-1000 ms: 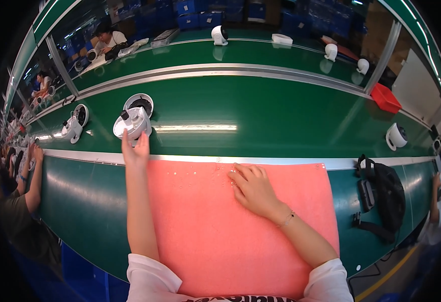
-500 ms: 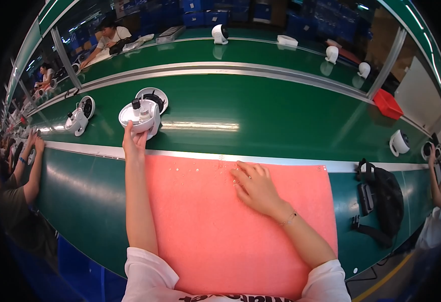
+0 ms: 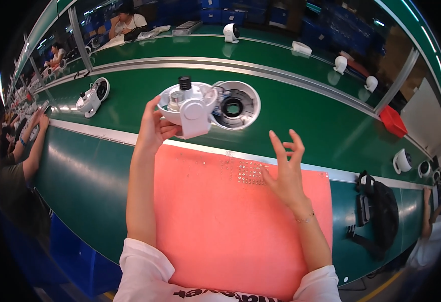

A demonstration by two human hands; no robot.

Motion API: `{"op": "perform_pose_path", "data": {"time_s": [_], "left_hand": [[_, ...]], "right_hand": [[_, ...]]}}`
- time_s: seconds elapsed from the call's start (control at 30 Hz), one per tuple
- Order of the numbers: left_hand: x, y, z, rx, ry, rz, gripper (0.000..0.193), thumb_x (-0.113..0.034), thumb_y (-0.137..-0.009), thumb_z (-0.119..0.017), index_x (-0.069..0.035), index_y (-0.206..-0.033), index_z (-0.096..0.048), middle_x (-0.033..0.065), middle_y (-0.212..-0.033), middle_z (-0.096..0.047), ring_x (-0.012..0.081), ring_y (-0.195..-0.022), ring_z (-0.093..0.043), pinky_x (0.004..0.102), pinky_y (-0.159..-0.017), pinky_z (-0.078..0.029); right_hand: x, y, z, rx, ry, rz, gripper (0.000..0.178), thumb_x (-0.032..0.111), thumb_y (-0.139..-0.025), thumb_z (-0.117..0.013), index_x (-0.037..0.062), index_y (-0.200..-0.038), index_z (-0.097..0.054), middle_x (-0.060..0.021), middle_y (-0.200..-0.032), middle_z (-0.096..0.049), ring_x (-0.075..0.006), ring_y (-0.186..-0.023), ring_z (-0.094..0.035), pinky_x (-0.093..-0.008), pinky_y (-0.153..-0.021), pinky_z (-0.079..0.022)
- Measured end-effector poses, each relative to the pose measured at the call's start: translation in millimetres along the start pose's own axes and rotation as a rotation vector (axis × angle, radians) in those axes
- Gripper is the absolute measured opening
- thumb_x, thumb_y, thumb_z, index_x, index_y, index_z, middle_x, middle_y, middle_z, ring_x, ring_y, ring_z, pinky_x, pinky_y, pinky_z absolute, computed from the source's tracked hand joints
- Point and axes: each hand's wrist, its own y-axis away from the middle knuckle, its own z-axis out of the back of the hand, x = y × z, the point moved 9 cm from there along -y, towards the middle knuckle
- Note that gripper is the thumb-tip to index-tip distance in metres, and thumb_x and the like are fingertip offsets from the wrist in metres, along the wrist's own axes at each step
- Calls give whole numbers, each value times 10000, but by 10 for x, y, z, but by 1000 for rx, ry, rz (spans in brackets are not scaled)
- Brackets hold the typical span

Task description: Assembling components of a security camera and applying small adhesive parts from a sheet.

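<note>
My left hand (image 3: 153,128) grips an opened white security camera (image 3: 195,111) from its left side, above the far edge of the pink cloth (image 3: 225,231). Its bowl-shaped half carries a black knob and a silvery cylinder. The round cover (image 3: 253,108) hangs open on the right, showing a dark ring inside, with thin wires between the halves. My right hand (image 3: 288,176) hovers with fingers spread and nothing visible in them. Beside its thumb, small round metallic pieces (image 3: 249,172) lie in rows on the cloth; several more are scattered to the left.
Another opened camera (image 3: 92,99) stands left on the green conveyor belt (image 3: 306,128). White cameras (image 3: 402,161) sit at right, near a red bin (image 3: 393,122). A black bag (image 3: 381,211) lies right of the cloth. Co-workers' arms (image 3: 34,143) reach in at both sides.
My left hand has raised the camera off the belt, brought it right and turned it. My right hand has lifted from the cloth and moved right, uncovering the rows of small pieces.
</note>
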Motion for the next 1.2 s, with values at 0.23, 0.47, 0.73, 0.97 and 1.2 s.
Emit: {"op": "perform_pose_path", "data": {"time_s": [0.23, 0.47, 0.73, 0.97, 1.2], "left_hand": [[-209, 235, -372, 81, -39, -76, 689, -608, -802, -464, 11, -1092, -553, 139, -792, -674, 188, -696, -685, 268, -608, -578], [-173, 239, -427, 145, -91, -40, 683, -597, -829, -399, 3, -1116, -554, 147, -860, -675, 201, -713, -684, 312, -613, -580], [91, 194, -404, 353, 132, 66, 466, -431, -858, -527, -57, -1124, -605, 91, -1061, -648, 180, -908, -643, 310, -814, -516], [525, 695, -896, 935, -377, 394, 426, -333, -847, -623, -13, -1128, -628, 76, -1160, -601, 155, -1053, -570, 265, -933, -432], [894, 1589, -1317, 1748, -724, 411, 366, -298, -874, -538, 33, -982, -648, 76, -854, -643, 114, -818, -571, 283, -719, -452]], "right_hand": [[130, -56, 90, -80, 42, 139, 727, -26, -693, -714, 183, -1338, -450, -147, -1422, -160, -323, -1218, -364, -408, -967, -402], [191, -25, 149, -190, 80, 181, 338, -86, -658, -681, 109, -905, -558, -161, -1338, -242, -354, -1251, -302, -432, -1013, -326], [708, -99, 597, -90, -443, 345, 475, -95, -644, -689, 97, -927, -359, -149, -1159, -560, -377, -1196, -397, -459, -972, -319], [866, 70, 332, 341, -1200, -129, 600, 275, -673, -830, 45, -1037, -412, -166, -1014, -598, -200, -933, -597, -301, -782, -487], [1226, 301, -187, 824, -1189, -423, 572, 166, -698, -812, 41, -1119, -445, -58, -993, -584, -100, -911, -560, -236, -751, -442]]}}
